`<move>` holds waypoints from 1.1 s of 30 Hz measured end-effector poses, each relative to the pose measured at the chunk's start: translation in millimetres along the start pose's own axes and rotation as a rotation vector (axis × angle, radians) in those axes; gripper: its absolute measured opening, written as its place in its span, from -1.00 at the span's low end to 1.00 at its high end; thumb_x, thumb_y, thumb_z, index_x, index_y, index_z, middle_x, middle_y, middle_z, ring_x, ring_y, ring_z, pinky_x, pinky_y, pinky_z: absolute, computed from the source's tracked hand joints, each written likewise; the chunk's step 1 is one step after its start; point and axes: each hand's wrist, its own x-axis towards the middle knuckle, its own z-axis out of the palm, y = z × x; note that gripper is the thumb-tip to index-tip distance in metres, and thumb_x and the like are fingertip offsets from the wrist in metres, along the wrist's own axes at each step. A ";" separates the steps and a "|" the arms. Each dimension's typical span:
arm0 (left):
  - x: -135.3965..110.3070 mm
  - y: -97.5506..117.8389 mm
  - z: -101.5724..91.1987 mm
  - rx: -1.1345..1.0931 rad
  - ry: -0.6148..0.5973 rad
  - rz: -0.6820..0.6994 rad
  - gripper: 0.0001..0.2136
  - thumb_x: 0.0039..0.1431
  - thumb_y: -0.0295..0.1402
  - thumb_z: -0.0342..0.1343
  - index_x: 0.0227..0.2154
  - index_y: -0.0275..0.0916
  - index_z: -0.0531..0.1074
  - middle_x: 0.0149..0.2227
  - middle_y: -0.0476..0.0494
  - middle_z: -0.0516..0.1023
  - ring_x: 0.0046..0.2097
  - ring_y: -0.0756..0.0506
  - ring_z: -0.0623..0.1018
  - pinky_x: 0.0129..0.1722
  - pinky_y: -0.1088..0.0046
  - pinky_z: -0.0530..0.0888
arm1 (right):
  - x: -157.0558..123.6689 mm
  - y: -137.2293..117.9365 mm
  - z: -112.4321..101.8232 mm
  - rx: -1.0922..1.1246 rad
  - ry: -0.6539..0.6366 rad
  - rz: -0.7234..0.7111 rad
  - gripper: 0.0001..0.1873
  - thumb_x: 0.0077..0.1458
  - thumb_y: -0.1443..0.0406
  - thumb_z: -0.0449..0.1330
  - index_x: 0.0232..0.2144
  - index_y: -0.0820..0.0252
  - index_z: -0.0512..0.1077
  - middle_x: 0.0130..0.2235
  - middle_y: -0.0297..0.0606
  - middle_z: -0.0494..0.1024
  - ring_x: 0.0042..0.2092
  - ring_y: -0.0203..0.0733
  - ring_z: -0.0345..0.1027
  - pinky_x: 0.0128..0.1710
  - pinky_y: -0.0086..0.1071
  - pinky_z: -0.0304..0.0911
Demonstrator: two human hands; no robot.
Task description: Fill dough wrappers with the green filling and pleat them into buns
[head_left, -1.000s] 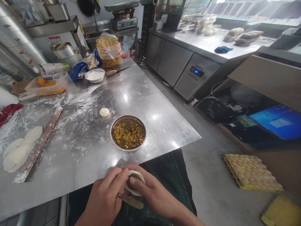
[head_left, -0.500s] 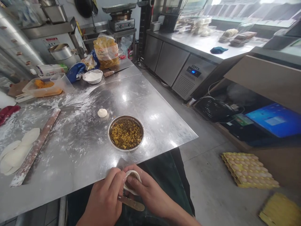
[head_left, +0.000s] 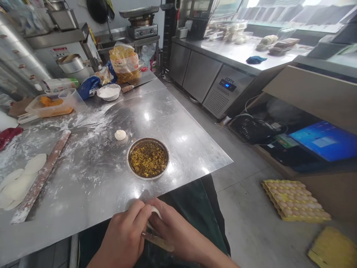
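Head view: both hands are low at the near edge of the steel table (head_left: 178, 149), over a dark green cloth (head_left: 195, 216). Left hand (head_left: 124, 234) is curled, fingers closed onto a dough wrapper (head_left: 154, 213) from the left. Right hand (head_left: 174, 227) is also curled and pinches the same wrapper from the right. Most of the wrapper is hidden by the fingers, so its contents can't be seen. A flat wooden spatula (head_left: 158, 242) sits under the hands, its handle sticking out to the right; can't tell which hand holds it. Just past the hands, a metal bowl (head_left: 134, 163) of yellow-brown minced filling (head_left: 148, 160) sits on the table. Left of the bowl is one small dough ball (head_left: 120, 134). Further left, a floured wooden rolling pin (head_left: 41, 175) lies diagonally beside a stack of round wrappers (head_left: 19, 184). At the table's far end are a white bowl of flour (head_left: 105, 92) and a plastic tub (head_left: 48, 108). Egg trays (head_left: 295, 201) lie on the floor to the right.
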 end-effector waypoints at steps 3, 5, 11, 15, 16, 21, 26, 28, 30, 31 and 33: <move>-0.6 0.7 0.8 -0.025 -0.023 -0.020 -0.59 0.25 -0.55 -0.09 0.13 -0.20 0.35 -0.17 -0.16 0.55 -0.28 -0.13 0.63 -0.40 0.38 0.56 | 1.8 -4.4 -4.6 -0.022 -0.038 0.041 -0.79 0.42 0.25 0.00 -0.17 0.14 0.41 -0.15 -0.26 0.53 -0.12 -0.14 0.40 -0.08 -0.26 0.29; -1.0 0.1 1.9 0.014 -0.030 0.001 -0.49 0.25 -0.57 -0.10 0.25 -0.22 0.28 -0.10 -0.19 0.57 -0.30 -0.10 0.63 -0.40 0.41 0.55 | 2.7 -7.7 -8.9 -0.049 -0.056 0.002 -0.85 0.37 0.28 0.05 -0.19 0.14 0.42 -0.13 -0.26 0.53 -0.10 -0.12 0.38 -0.05 -0.25 0.28; 1.9 -2.8 -3.3 -0.016 0.084 -0.043 -0.73 0.37 -0.47 -0.07 0.05 -0.18 0.40 -0.16 -0.14 0.59 -0.24 -0.08 0.65 -0.33 0.46 0.58 | -1.0 -9.2 -17.7 0.225 -0.122 0.109 -0.61 0.33 0.16 0.17 0.15 0.08 0.34 -0.08 -0.29 0.51 -0.11 -0.13 0.38 -0.08 -0.25 0.31; 5.4 -0.6 -6.8 0.012 0.139 -0.048 -0.67 0.41 -0.47 -0.08 0.16 -0.22 0.36 -0.08 -0.18 0.61 -0.23 -0.04 0.67 -0.24 0.51 0.61 | -2.2 -3.5 -11.4 0.321 -0.075 0.004 -0.65 0.41 0.03 0.07 0.07 0.07 0.39 -0.02 -0.26 0.48 0.01 -0.09 0.36 0.04 -0.21 0.29; 5.6 0.2 -6.5 0.018 0.143 -0.047 -0.66 0.40 -0.48 -0.09 0.17 -0.22 0.35 -0.09 -0.18 0.61 -0.24 -0.04 0.67 -0.24 0.51 0.61 | -1.8 -2.0 -8.9 0.340 -0.070 0.008 -0.64 0.41 0.02 0.07 0.08 0.06 0.38 -0.02 -0.26 0.48 0.02 -0.09 0.36 0.04 -0.21 0.29; 3.3 1.6 -1.7 -0.004 0.112 -0.072 -0.67 0.37 -0.51 -0.07 0.13 -0.21 0.36 -0.14 -0.16 0.59 -0.22 -0.06 0.67 -0.36 0.52 0.58 | 0.9 1.2 -1.6 0.391 -0.066 0.065 -0.63 0.44 0.00 -0.01 0.06 0.07 0.33 -0.13 -0.26 0.49 -0.14 -0.13 0.40 -0.11 -0.21 0.37; 4.8 0.2 -3.4 0.071 0.061 -0.002 -0.51 0.31 -0.55 -0.13 0.28 -0.29 0.26 -0.06 -0.25 0.58 -0.30 -0.07 0.65 -0.40 0.44 0.58 | 0.0 -2.6 -3.2 0.122 0.014 -0.031 -0.74 0.42 0.10 0.06 0.00 0.08 0.40 -0.06 -0.23 0.46 -0.03 -0.09 0.36 0.01 -0.20 0.32; 5.5 0.7 -4.2 0.032 0.094 0.008 -0.61 0.33 -0.52 -0.11 0.16 -0.26 0.36 -0.13 -0.21 0.58 -0.26 -0.10 0.66 -0.39 0.44 0.59 | -0.6 -3.2 -4.0 0.144 -0.009 0.031 -0.71 0.43 0.10 0.02 0.02 0.09 0.39 -0.13 -0.26 0.47 -0.14 -0.14 0.37 -0.09 -0.22 0.34; 5.2 1.3 -3.4 0.008 0.095 0.001 -0.63 0.33 -0.51 -0.09 0.15 -0.24 0.37 -0.13 -0.20 0.58 -0.21 -0.11 0.67 -0.37 0.44 0.59 | -0.5 -4.3 -5.2 0.169 -0.030 0.061 -0.69 0.45 0.10 -0.02 0.03 0.11 0.39 -0.17 -0.27 0.48 -0.20 -0.16 0.38 -0.14 -0.24 0.35; 4.8 1.2 -2.5 0.019 0.077 0.000 -0.59 0.33 -0.52 -0.09 0.20 -0.24 0.33 -0.10 -0.21 0.59 -0.20 -0.10 0.67 -0.37 0.44 0.59 | -0.2 -5.4 -6.1 0.159 -0.033 0.041 -0.70 0.44 0.12 -0.01 0.01 0.11 0.40 -0.16 -0.26 0.49 -0.17 -0.15 0.38 -0.10 -0.23 0.35; 3.9 0.5 -0.7 0.065 0.055 0.016 -0.49 0.31 -0.56 -0.12 0.30 -0.26 0.25 -0.04 -0.23 0.59 -0.23 -0.09 0.67 -0.39 0.43 0.58 | 0.5 -8.3 -8.5 0.116 -0.040 -0.010 -0.76 0.40 0.17 0.07 -0.03 0.12 0.44 -0.09 -0.23 0.50 -0.04 -0.09 0.37 0.04 -0.18 0.31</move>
